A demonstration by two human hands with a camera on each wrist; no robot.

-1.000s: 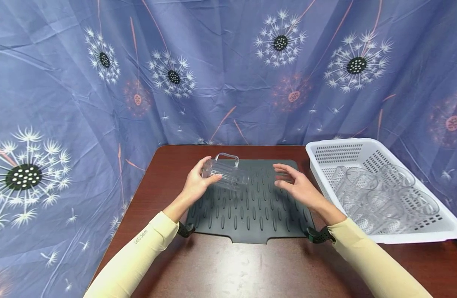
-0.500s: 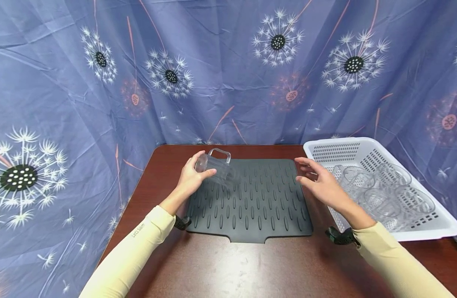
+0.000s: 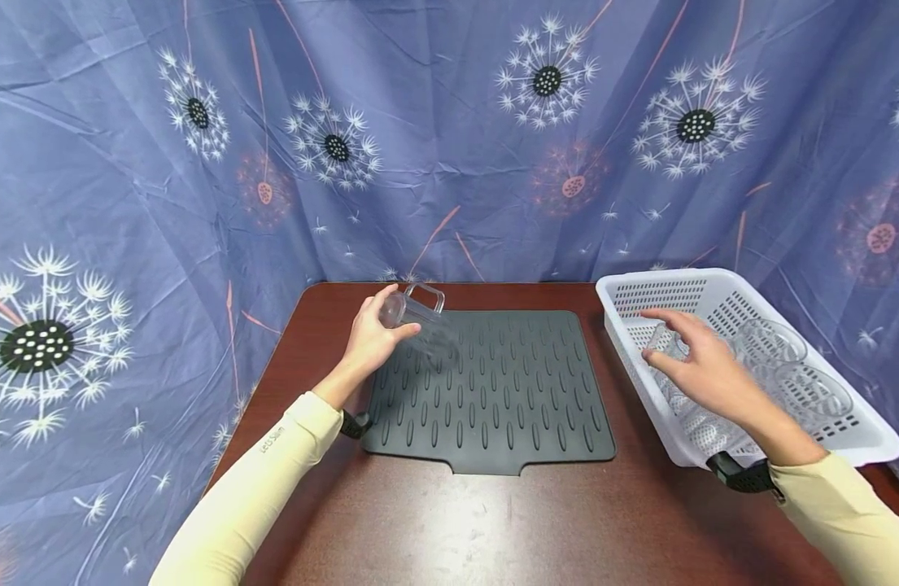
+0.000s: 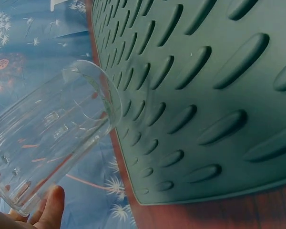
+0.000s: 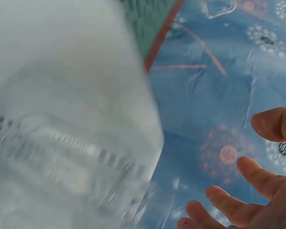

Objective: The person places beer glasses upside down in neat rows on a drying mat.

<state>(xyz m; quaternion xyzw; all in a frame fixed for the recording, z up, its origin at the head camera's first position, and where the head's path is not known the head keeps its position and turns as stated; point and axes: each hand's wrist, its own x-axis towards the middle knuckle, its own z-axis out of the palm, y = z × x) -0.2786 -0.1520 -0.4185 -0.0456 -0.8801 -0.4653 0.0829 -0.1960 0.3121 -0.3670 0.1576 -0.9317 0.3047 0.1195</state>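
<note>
My left hand (image 3: 370,335) grips a clear mug (image 3: 423,327) near its base, thumb on one side and fingers on the other. The mug is tilted over the left part of a dark ribbed mat (image 3: 493,391), its handle pointing up and away and its mouth toward the mat. In the left wrist view the mug (image 4: 57,129) leans with its rim by the mat. Above a white basket (image 3: 632,366) my right hand (image 3: 713,374) hovers with thumb and fingers spread, holding nothing. It partly hides the clear mugs (image 3: 811,391) lying in the basket.
A brown table (image 3: 449,521) carries the mat and the basket, which stands at its right end. A blue curtain (image 3: 434,163) with dandelion prints hangs behind and to the left. The basket's raised rim lies beneath my right forearm.
My right hand has moved right, from over the mat to above the basket. My left hand has shifted slightly left with the mug, whose mouth tips further down.
</note>
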